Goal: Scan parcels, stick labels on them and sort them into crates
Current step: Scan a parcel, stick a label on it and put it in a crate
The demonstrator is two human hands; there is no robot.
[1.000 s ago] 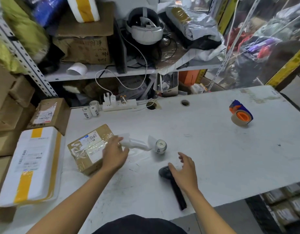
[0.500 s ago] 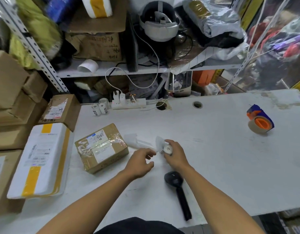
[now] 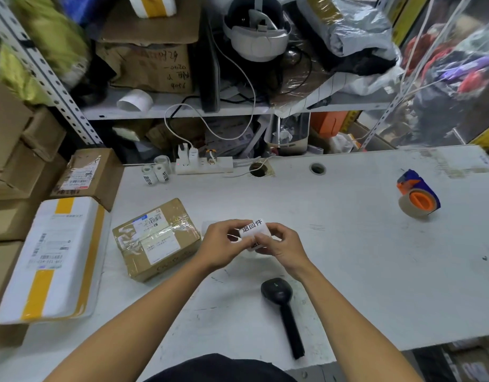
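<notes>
A white label roll (image 3: 254, 232) with black printed characters is held above the middle of the white table (image 3: 361, 257). My left hand (image 3: 224, 246) pinches its left side and my right hand (image 3: 281, 244) grips its right side and underside. A brown taped parcel (image 3: 156, 238) with a shipping label lies just left of my hands. A black handheld scanner (image 3: 281, 307) lies on the table below my hands, its handle toward me.
A white parcel with yellow tape (image 3: 50, 257) and brown boxes (image 3: 86, 176) sit at the left. Spare label rolls (image 3: 156, 172) and a power strip (image 3: 204, 164) stand at the table's back. A tape dispenser (image 3: 416, 198) lies at the right. Cluttered shelves rise behind.
My left hand left the parcel and my right hand left the scanner's side. Both closed on the label roll and lifted it off the table.
</notes>
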